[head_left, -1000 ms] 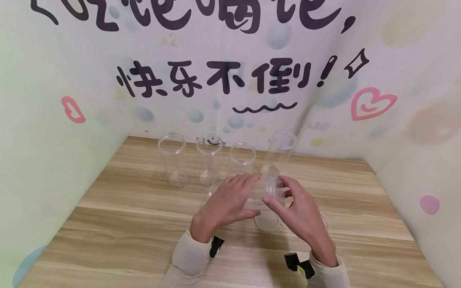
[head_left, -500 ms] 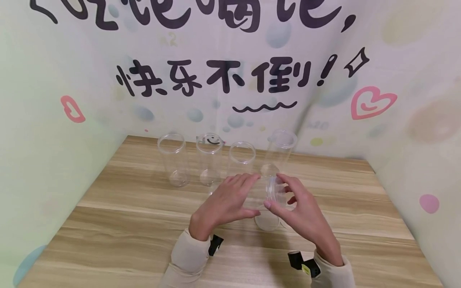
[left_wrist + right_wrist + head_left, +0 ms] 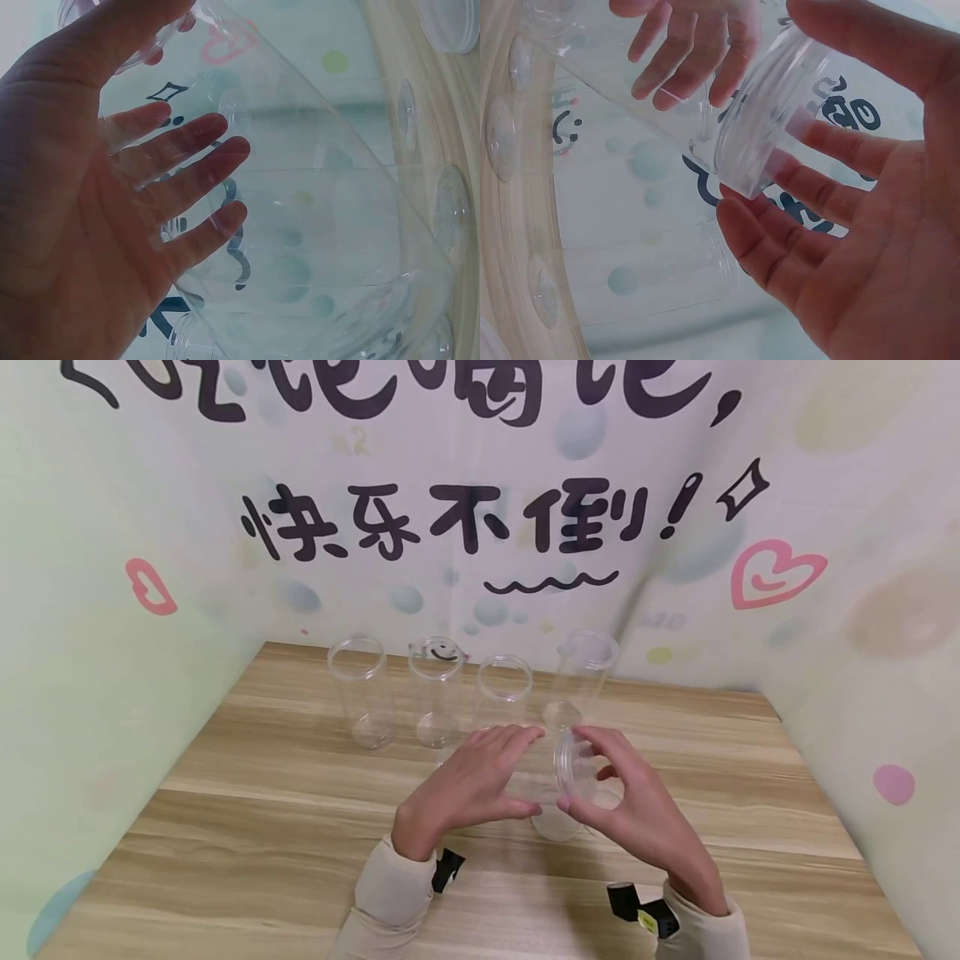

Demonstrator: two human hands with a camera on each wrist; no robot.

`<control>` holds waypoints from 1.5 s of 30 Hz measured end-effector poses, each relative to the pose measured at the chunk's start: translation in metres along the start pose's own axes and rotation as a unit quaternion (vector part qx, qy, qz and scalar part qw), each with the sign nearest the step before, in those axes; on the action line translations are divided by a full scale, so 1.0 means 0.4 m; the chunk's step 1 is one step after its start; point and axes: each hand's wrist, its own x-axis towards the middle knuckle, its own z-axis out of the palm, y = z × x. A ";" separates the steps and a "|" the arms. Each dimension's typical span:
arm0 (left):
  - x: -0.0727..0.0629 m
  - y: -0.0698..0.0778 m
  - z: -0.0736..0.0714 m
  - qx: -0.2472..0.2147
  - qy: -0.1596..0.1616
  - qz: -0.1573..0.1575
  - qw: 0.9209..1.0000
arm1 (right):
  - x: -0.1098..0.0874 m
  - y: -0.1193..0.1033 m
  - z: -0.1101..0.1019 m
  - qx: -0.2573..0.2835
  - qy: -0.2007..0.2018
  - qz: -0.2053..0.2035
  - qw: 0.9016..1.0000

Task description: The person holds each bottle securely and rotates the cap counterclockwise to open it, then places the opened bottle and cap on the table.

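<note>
A clear plastic jar [image 3: 536,777] is held on its side above the table, its rimmed end toward the right. My left hand [image 3: 468,789] grips the jar's body, with the thumb on the near side; in the left wrist view the fingers of the left hand [image 3: 172,187] show through the clear wall. At the rimmed end, my right hand [image 3: 637,802] holds a clear lid [image 3: 761,120] by its edge with thumb and fingers spread round it. The lid sits against the jar's mouth; whether it is fully seated I cannot tell.
Behind the hands stand several clear jars: one at the left [image 3: 363,693], one beside it [image 3: 437,693], a third jar [image 3: 504,681] and a leaning-looking jar [image 3: 585,672] near the back wall. A loose round lid [image 3: 557,822] lies on the wooden table [image 3: 262,860] under the hands.
My right hand has shifted slightly right and toward me, its wrist turning round the lid. The lid end of the jar is angled a little differently. My left hand stays almost still.
</note>
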 end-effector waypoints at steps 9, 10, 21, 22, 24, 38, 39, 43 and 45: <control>-0.003 -0.001 -0.004 -0.025 -0.017 -0.001 1.000 | -0.003 -0.002 -0.006 -0.002 -0.016 -0.031 0.999; -0.004 -0.002 -0.004 -0.028 -0.016 0.001 0.999 | -0.003 -0.002 -0.006 -0.002 -0.017 -0.035 0.999; -0.008 -0.011 -0.005 -0.050 0.001 0.014 0.999 | -0.001 -0.002 -0.005 -0.019 -0.001 -0.102 0.995; -0.009 -0.011 -0.005 -0.050 -0.001 0.012 0.999 | 0.001 -0.001 -0.004 -0.019 0.000 -0.111 0.994; -0.010 -0.012 -0.005 -0.044 -0.003 0.009 0.999 | 0.002 0.000 0.000 -0.022 -0.002 -0.120 0.993; -0.003 0.000 -0.001 -0.024 0.032 -0.027 0.999 | 0.008 -0.020 0.027 0.010 0.072 0.102 0.992; -0.002 0.003 0.000 -0.019 0.034 -0.031 0.999 | 0.010 -0.024 0.030 0.000 0.087 0.117 0.989; 0.004 0.013 0.006 0.012 0.038 -0.041 0.998 | 0.015 -0.040 0.041 -0.051 0.113 0.169 0.978; 0.007 0.017 0.009 0.029 0.037 -0.040 0.998 | 0.017 -0.046 0.044 -0.074 0.105 0.191 0.973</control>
